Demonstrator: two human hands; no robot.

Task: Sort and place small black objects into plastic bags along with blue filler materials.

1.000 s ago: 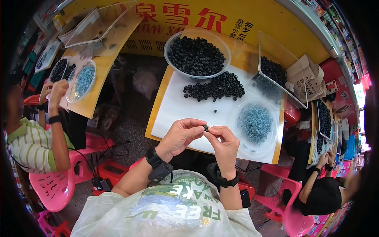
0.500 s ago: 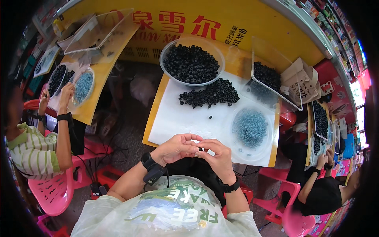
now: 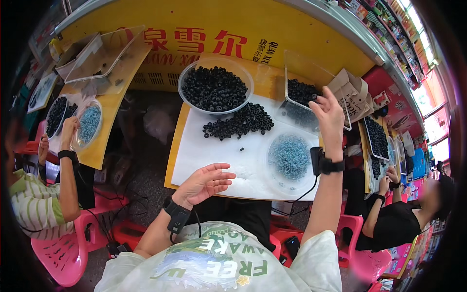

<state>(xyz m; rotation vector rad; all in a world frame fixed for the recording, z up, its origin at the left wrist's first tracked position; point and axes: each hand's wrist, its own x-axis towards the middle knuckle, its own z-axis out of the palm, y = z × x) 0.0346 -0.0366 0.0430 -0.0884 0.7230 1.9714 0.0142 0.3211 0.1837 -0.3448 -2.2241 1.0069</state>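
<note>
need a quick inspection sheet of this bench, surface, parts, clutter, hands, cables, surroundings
surface: white sheet on a yellow table, bare near the front edge
job's things: round bowl of black beads; loose pile of black beads on the sheet; clear tray of black beads; shallow dish of small blue parts
clutter: cardboard box at the right edge
hands: left hand open, palm up, empty; right hand raised at the clear tray, contents cannot be told
cables: dark cable hanging from the right wrist device
surroundings: other seated people at side tables, pink chairs, yellow wall
</note>
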